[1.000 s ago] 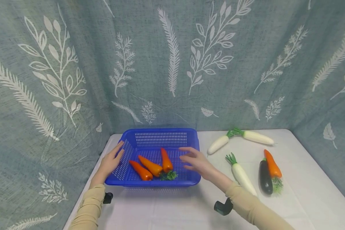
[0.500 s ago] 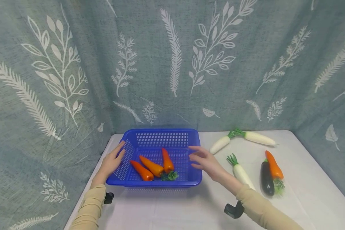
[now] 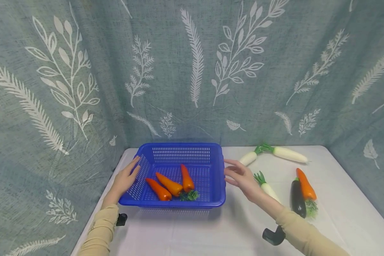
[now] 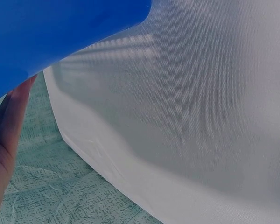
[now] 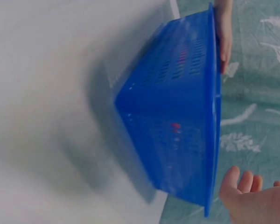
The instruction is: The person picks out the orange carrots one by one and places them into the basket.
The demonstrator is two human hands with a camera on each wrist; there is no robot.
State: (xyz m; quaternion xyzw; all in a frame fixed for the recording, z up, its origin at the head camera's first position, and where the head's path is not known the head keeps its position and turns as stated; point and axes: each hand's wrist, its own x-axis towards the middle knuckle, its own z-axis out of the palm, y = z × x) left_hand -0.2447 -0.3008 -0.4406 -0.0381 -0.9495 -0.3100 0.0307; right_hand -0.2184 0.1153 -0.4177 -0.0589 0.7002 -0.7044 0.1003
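Although the blue perforated basket (image 3: 211,170) looks light and stiff, its three carrots (image 3: 169,184) may slide; left hand (image 3: 124,180) rests flat at 9 o'clock, right hand (image 3: 241,176) open at 3 o'clock, neither grip closed on the rim.

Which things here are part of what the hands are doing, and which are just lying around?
In hand: blue basket, three carrots inside, left hand on its rim, right hand beside it.
Lying about: three white radishes, eggplant, loose carrot.

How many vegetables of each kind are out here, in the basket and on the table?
Orange carrots: 4, with 3 in the blue basket at, and 1 on the table
White radishes: 3
Eggplant: 1
Total: 8
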